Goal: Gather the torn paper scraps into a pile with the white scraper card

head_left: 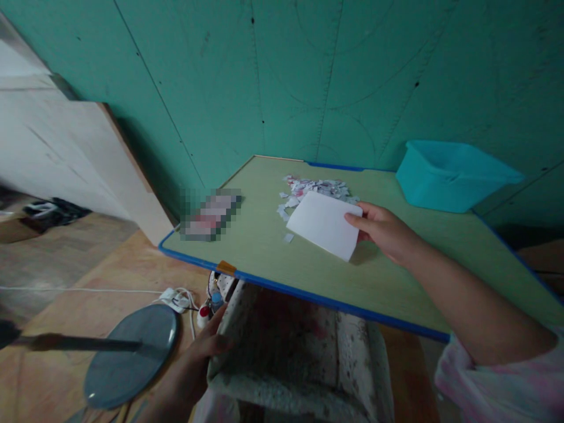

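Observation:
My right hand (382, 230) grips the right edge of a white sheet of paper (324, 222), thumb on top. The sheet is tilted above the table and partly covers a pile of small torn paper scraps (324, 187). A loose scrap (288, 238) lies in front of the pile. Low in the view, my left hand (205, 352) is closed at the left rim of a pale, dark-speckled, drawer-like box (282, 385) under the table's front edge. Some of its fingers are hidden behind that rim.
A turquoise plastic bin (440, 179) stands at the table's back right. A pixelated flat object (211, 216) lies at the left of the blue-edged table (259, 258). Green wall panels (291, 82) rise behind. A round grey base (132, 352) and a white power strip (175, 299) sit below left.

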A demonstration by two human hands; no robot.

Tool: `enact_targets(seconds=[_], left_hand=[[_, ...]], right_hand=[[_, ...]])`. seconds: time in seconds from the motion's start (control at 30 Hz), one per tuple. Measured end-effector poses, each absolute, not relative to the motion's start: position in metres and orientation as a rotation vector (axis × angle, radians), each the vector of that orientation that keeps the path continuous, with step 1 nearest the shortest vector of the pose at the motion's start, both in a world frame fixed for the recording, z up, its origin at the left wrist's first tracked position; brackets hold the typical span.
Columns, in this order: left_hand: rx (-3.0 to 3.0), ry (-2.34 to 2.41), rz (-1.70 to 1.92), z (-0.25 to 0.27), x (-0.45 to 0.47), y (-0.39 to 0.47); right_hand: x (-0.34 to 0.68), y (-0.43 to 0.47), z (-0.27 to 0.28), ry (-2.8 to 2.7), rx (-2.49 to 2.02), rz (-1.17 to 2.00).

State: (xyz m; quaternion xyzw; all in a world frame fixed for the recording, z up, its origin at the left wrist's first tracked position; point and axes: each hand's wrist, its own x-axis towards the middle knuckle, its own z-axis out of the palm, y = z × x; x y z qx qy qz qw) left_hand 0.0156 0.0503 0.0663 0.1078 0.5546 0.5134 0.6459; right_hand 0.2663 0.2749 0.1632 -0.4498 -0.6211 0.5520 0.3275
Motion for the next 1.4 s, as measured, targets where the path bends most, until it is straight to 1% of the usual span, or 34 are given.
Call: enact_targets(seconds=[0.13,0.33,0.53,0.73,0.9,1.13,1.4], left_hand=[[0.284,1.271,1.183,0.065,0.014,0.049],[0.261,1.252,1.181,0.061,0.012,0.048],[0.271,1.313,1.181,0.062,0.014,0.049],[0.242,1.241,1.211,0.063,0.015,0.048],[0.246,1.287,1.216,0.065,0.015,0.049],[0.307,1.17,1.262,0.064,0.012,0.049],[0.324,1.141,1.303,0.061,0.01,0.048]], right_hand=[[0.265,0.271,0.166,-1.645,-1.145,1.52],[0.266,0.267,0.169,-1.664,-1.133,1.484],[0.268,0.264,0.166,-1.801,-1.084,1.601],[0.266,0.266,0.166,-1.801,-1.078,1.506],[0.266,0.265,0.165,-1.899,-1.044,1.598],[0.265,0.265,0.161,-1.878,-1.054,1.579],[0.258,0.252,0.162,-2.021,-0.993,1.743]])
